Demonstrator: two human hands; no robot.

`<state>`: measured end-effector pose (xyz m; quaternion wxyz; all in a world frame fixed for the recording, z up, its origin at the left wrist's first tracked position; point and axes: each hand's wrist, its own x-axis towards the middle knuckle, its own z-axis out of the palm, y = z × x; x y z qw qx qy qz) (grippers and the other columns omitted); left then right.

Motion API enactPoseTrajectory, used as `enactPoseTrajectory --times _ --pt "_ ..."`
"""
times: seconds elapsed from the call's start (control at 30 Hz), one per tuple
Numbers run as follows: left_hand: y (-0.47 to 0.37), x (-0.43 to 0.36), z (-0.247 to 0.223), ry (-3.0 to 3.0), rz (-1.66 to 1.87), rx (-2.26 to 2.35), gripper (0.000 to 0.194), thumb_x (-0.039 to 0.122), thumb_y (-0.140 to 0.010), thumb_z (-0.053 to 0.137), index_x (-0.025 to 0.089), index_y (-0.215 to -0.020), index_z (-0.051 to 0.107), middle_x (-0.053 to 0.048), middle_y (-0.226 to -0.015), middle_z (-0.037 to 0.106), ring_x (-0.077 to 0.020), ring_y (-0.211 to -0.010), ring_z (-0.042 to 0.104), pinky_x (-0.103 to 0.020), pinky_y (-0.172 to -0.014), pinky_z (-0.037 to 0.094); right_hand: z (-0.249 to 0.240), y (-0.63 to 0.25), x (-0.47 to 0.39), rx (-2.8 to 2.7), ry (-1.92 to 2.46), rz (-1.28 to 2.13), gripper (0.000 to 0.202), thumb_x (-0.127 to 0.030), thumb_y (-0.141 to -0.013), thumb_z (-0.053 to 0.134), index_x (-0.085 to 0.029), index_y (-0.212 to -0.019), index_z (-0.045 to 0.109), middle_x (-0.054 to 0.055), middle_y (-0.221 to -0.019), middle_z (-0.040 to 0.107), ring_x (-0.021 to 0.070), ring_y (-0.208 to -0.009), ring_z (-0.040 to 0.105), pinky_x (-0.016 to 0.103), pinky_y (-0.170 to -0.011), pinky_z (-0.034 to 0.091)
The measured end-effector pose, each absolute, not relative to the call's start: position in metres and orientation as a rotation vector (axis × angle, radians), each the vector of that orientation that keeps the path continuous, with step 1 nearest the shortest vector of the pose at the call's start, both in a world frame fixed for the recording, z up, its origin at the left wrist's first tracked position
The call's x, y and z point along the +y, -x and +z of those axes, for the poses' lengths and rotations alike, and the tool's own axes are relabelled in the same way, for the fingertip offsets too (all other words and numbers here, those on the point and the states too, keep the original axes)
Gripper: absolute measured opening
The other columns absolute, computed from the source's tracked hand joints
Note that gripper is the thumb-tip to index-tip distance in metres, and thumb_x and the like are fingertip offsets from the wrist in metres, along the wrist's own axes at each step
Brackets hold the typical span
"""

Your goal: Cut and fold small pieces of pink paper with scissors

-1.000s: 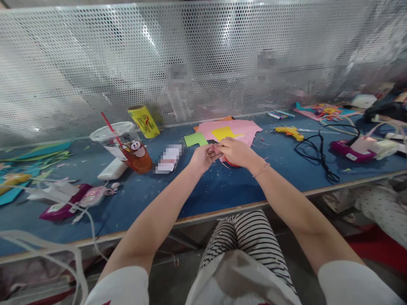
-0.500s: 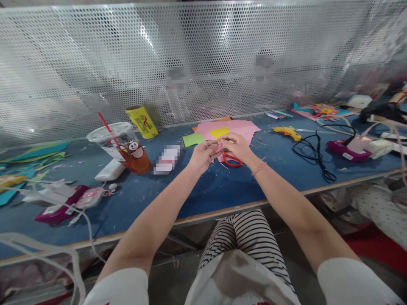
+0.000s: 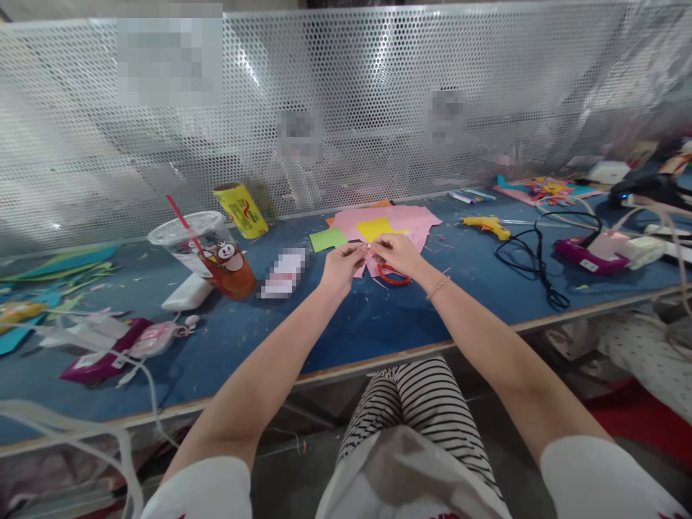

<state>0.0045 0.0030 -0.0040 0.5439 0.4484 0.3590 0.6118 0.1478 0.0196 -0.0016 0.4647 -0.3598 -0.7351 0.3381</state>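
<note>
Head view: left hand and right hand meet, fingertips pinching a tiny pale piece; red loop at the right hand's six o'clock.

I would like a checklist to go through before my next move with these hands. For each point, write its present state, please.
1. Left hand and right hand together at the small pale piece: ok.
2. Firmness of the grip: cannot tell.
3. Glue gun lying apart from the pink paper: ok.
4. Glue gun cool: cannot tell.
5. Lid on the drink cup: ok.
6. Table free of scraps: not ok, cut green strips lie at the left.
</note>
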Motion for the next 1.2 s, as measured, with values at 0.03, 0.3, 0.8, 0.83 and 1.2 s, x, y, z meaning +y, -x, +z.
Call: enactPoseTrajectory --times 0.03,0.3,0.8,0.83,1.2 --pt "-0.0046 0.0023 -0.003 -1.045 1.449 0.842 0.019 0.022 -0.051 0.075 0.013 -0.065 0.067 -0.001 -0.06 0.061 -0.0058 -0.054 0.05 -0.021 -0.057 0.04 -0.0014 -0.1477 0.0193 -1.807 0.888 0.823 0.023 -0.035 -0.078 0.05 -0.014 -0.071 0.06 0.003 -0.065 0.062 0.01 -0.056 0.056 0.022 -0.054 0.045" --pt "-0.004 0.0012 -0.0011 -1.018 1.427 0.841 0.016 0.021 -0.051 0.075 0.014 -0.063 0.067 0.0 -0.061 0.061 -0.005 -0.054 0.051 -0.02 -0.056 0.039 -0.002 -0.1468 0.0182 -1.806 0.908 0.792 0.025 -0.036 -0.077 0.05 -0.014 -0.072 0.061 0.005 -0.067 0.063 0.0105 -0.057 0.057 0.023 -0.054 0.045" --pt "0.0004 0.0037 0.0003 -1.09 1.357 0.814 0.013 0.022 -0.056 0.071 0.013 -0.062 0.064 -0.002 -0.062 0.061 -0.008 -0.059 0.052 -0.023 -0.062 0.041 -0.0004 -0.1499 0.0174 -1.888 0.788 0.88 0.02 -0.032 -0.077 0.051 -0.014 -0.079 0.059 0.004 -0.072 0.062 0.0108 -0.062 0.055 0.024 -0.059 0.045" --pt "0.001 0.0036 0.001 -1.079 1.344 0.815 0.013 0.022 -0.055 0.071 0.013 -0.062 0.064 -0.002 -0.063 0.061 -0.0081 -0.059 0.053 -0.023 -0.062 0.042 0.0002 -0.1506 0.0173 -1.896 0.775 0.887 0.019 -0.031 -0.076 0.051 -0.014 -0.079 0.059 0.004 -0.073 0.062 0.0108 -0.062 0.055 0.024 -0.059 0.045" --pt "0.0019 -0.0008 0.0053 -1.096 1.288 0.841 0.019 0.024 -0.053 0.075 0.014 -0.067 0.066 -0.001 -0.065 0.063 -0.0082 -0.062 0.056 -0.024 -0.068 0.045 0.0037 -0.1494 0.0111 -1.886 0.911 0.413 0.011 -0.02 -0.07 0.048 -0.016 -0.061 0.054 -0.001 -0.058 0.052 0.0096 -0.056 0.045 0.022 -0.055 0.034"
